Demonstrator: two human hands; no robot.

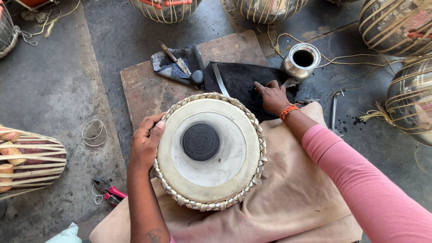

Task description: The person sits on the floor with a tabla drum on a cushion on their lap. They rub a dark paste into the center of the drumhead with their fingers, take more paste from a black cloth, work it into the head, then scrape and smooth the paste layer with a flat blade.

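The left hand (146, 143) cups the braided rim of a tabla drum (209, 150) resting on a tan cloth (292, 189). Beyond it, the right hand (271, 96) presses curled fingertips into black paste (253, 93) on a dark slab (243, 81), grasping nothing.

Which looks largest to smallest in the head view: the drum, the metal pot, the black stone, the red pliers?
1. drum
2. metal pot
3. red pliers
4. black stone

The pliers and the stone look close in size, so their order is unsure.
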